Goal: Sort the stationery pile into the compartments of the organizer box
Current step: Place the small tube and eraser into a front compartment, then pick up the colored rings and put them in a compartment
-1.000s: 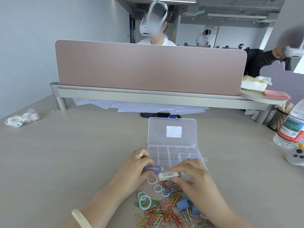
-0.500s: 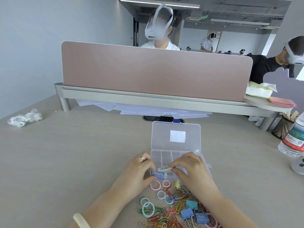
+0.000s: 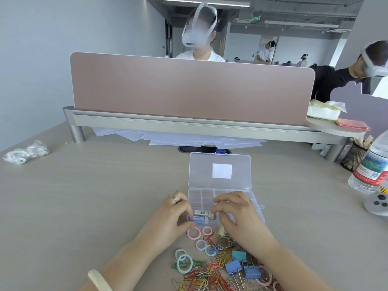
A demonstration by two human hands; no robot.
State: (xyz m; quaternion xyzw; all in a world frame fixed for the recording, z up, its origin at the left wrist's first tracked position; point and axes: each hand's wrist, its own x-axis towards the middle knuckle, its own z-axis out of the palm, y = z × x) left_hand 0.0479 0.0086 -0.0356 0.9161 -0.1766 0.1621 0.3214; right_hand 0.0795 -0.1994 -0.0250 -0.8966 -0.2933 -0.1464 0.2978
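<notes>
Fingers (image 3: 216, 208) of the right hand (image 3: 237, 213) are pinching the right end of a white eraser (image 3: 204, 213) with a barcode label, while fingers of the left hand (image 3: 168, 215) are closing around a blue-sleeved eraser (image 3: 197, 219) just in front of it. Both erasers are lying at the near-left corner of the organizer box (image 3: 260, 217), with their long axes running left to right, parallel to the near wall of the box. Whether either eraser is already seated in a compartment cannot be told, because the hands are covering that corner. The clear lid (image 3: 220, 171) is lying open on the far side of the box.

The coming move is judged to turn on alignment: each eraser's long axis needs to match the long side of its compartment. The right hand is nearer the white eraser; the left hand is nearer the blue one.

The remaining pile of paper clips (image 3: 207, 274), binder clips (image 3: 233, 267) and plastic rings (image 3: 193, 232) is sitting on the desk (image 3: 94, 196), between the box and the person.
</notes>
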